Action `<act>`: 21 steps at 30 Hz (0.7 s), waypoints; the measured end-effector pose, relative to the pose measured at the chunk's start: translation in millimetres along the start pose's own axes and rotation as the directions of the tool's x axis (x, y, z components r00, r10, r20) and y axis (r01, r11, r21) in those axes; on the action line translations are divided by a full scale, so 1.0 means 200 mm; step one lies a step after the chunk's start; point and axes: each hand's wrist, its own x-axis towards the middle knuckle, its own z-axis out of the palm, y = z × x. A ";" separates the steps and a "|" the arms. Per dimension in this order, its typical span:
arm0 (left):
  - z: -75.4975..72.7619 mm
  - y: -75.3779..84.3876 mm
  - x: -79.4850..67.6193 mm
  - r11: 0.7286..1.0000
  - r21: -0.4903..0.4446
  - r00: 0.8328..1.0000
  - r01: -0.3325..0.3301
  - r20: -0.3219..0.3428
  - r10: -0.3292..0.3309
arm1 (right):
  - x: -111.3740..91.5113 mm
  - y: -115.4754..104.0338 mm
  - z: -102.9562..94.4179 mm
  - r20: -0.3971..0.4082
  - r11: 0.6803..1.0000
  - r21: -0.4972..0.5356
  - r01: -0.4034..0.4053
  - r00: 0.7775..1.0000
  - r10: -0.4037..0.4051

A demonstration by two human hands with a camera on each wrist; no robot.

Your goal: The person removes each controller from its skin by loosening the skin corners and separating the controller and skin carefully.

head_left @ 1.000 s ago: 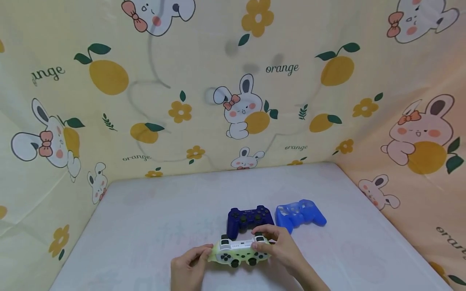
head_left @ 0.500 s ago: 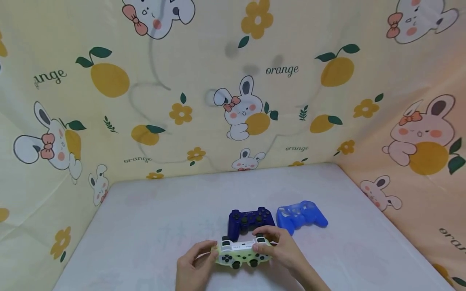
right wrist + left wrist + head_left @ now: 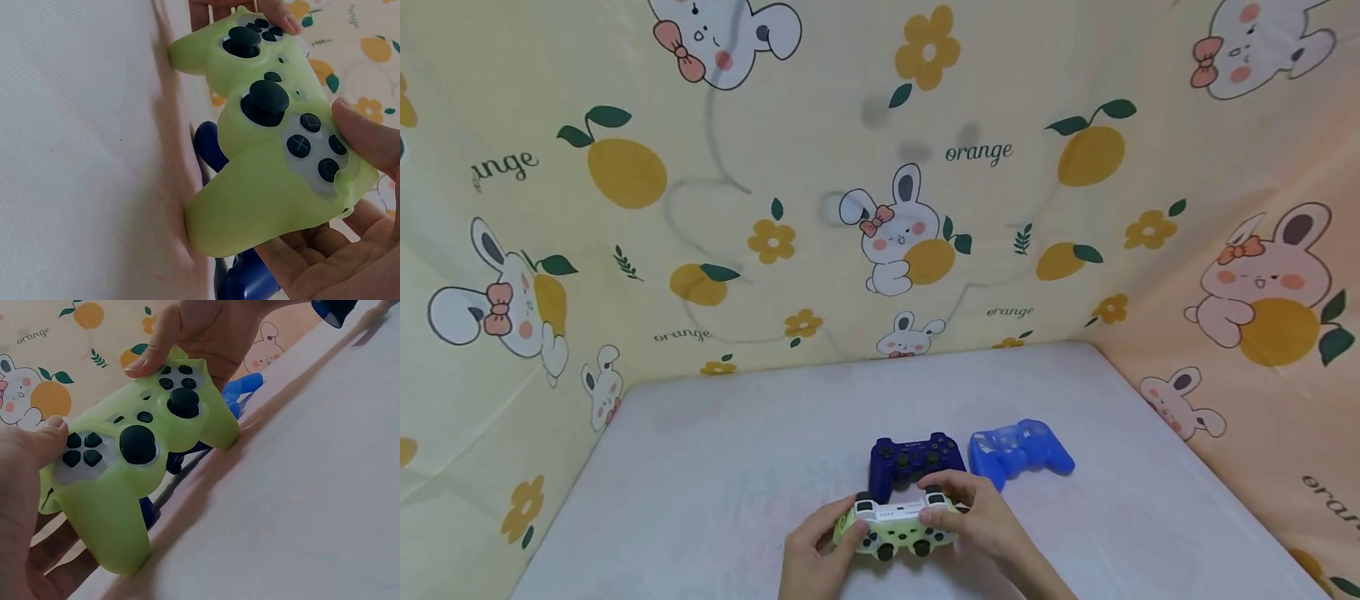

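Observation:
A white game controller [image 3: 889, 511] in a pale green silicone sleeve [image 3: 262, 206] is held between both hands, its top edge tilted up. The left hand [image 3: 822, 546] grips its left end, with the thumb beside the direction buttons in the left wrist view and the fingers behind. At the other end the right hand [image 3: 985, 517] holds it, thumb near the top edge by the symbol buttons, fingers underneath. The sleeve covers the handles and front around the black sticks and buttons. Its fit along the back is hidden.
Just beyond the held controller lies a dark blue controller [image 3: 917, 454] on the white-covered table [image 3: 737, 467]. To its right is an empty blue silicone sleeve [image 3: 1021, 450]. Patterned cloth walls [image 3: 805, 167] with rabbits and oranges enclose the table's back and sides.
The left hand has moved right, from the sleeve's stretched-out left edge to a fuller grip around that end. The sleeve's left side now lies closer to the controller. The right hand has hardly moved.

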 end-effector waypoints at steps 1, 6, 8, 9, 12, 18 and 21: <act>0.00 0.00 0.00 1.000 -0.012 1.000 -0.003 0.001 0.003 | 0.00 0.00 0.00 0.004 1.000 0.005 0.006 1.000 -0.006; -0.01 -0.01 -0.01 0.998 -0.058 1.000 0.012 0.013 -0.012 | 0.00 0.01 0.00 0.037 0.999 0.034 0.014 0.999 -0.015; -0.01 -0.01 -0.01 0.997 -0.062 0.999 0.038 0.025 -0.037 | 0.00 0.01 -0.01 0.056 0.999 0.047 0.010 0.998 -0.013; -0.01 -0.01 0.00 0.996 -0.065 0.998 0.054 0.033 -0.052 | 0.00 0.01 -0.01 0.064 0.999 0.051 0.007 0.998 -0.011; -0.03 0.00 0.01 0.995 -0.057 0.995 0.085 0.056 -0.082 | 0.00 0.02 -0.03 0.091 0.998 0.061 -0.002 0.996 -0.004; -0.05 0.04 0.01 0.997 -0.015 0.994 0.081 0.075 -0.080 | 0.01 0.01 -0.06 0.109 0.996 0.076 -0.036 0.994 0.028; -0.05 0.05 0.02 0.994 -0.009 0.990 0.107 0.088 -0.106 | 0.01 0.01 -0.07 0.116 0.994 0.086 -0.062 0.992 0.052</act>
